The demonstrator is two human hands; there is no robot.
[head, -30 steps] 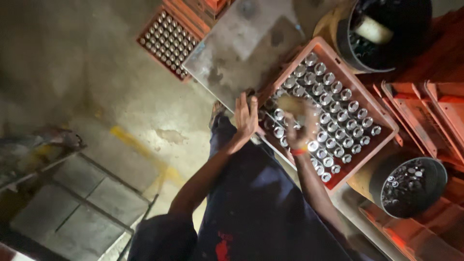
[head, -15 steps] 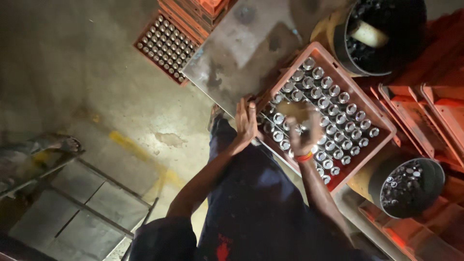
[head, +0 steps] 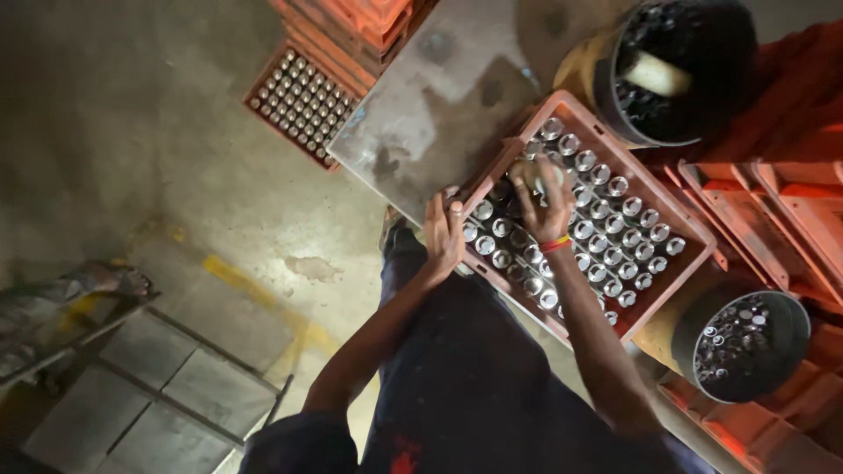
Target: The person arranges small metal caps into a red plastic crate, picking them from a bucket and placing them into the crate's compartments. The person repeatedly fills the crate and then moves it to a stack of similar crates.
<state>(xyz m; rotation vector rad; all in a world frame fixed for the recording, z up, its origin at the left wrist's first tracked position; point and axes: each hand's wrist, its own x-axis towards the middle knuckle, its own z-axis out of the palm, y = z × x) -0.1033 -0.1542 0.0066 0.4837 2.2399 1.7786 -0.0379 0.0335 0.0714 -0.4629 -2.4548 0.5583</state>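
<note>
While the left hand (head: 443,235) rests flat with spread fingers on the near corner of the red crate (head: 689,230), just left of centre in the frame, the right hand (head: 546,204) reaches over the bottles inside it, its fingers clenched around a pale, rounded object (head: 537,174) that I cannot identify for certain; it may be a cloth or a cap tool. The crate sits in the middle right of the frame on a grey metal desk (head: 439,114), and it is nearly full of capped bottles (head: 615,228) seen from above. The step in hand looks like working along the bottle tops row by row, with the left hand steadying the crate. By my judgement the next move calls for shifting the right hand to a neighbouring top without knocking the ones beside it.

Counted: two hands, one crate being worked, one more filled crate (head: 303,105) on the floor at upper centre, and two dark buckets, one (head: 676,70) at upper right and one (head: 746,347) at lower right holding small shiny pieces. Empty red crates (head: 781,211) are stacked along the right edge; their number is unclear. The bottles are too many and too dim to count exactly.
</note>
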